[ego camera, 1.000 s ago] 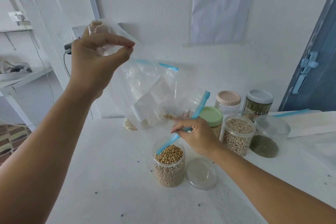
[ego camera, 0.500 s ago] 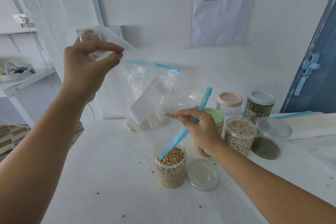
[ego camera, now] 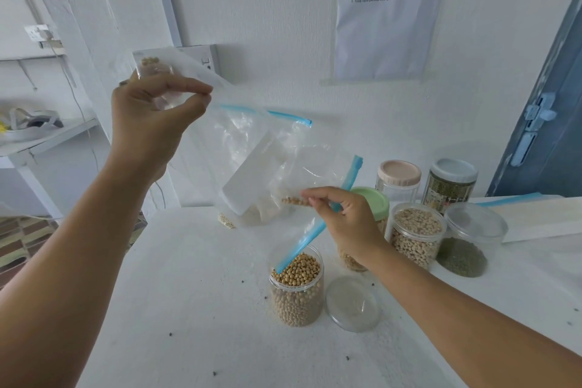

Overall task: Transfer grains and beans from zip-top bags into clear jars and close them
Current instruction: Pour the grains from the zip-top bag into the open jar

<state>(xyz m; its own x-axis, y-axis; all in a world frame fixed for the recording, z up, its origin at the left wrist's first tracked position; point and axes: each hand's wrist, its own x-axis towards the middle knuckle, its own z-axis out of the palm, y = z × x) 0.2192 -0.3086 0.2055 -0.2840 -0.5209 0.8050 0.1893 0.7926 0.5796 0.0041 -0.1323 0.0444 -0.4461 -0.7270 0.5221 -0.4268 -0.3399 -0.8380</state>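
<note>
Looking down across a white, matte table top (ego camera: 195, 309) flecked with small dark specks, set against a rough white-painted wall (ego camera: 267, 25) with a printed paper sheet (ego camera: 387, 19) taped up and a blue-grey door (ego camera: 548, 135) at far right. Left of the table, a white shelf (ego camera: 47, 135) and patterned floor.

Left hand (ego camera: 154, 123) raised high, thumb and fingers pinching one bottom corner of a thin, crinkled clear zip-top bag (ego camera: 252, 148), a few beans trapped in that corner. Right hand (ego camera: 346, 220) lower, fingertips pinching the bag near its blue zip strip (ego camera: 310, 239), a short row of beans caught by the pinch. Bag tilted mouth-down, the strip's end dipping into an open clear round jar (ego camera: 297, 293) nearly full of smooth tan soybeans. Flat clear round lid (ego camera: 352, 304) lying just beside that jar on its right.

Behind the right hand, a cluster of cylinders: green-lidded jar (ego camera: 374, 208), pink-lidded jar (ego camera: 398, 179), grey-lidded jar (ego camera: 452, 184) of dark greenish contents, open jar of pale beans (ego camera: 415, 236), clear-lidded jar of green grains (ego camera: 469, 246).
</note>
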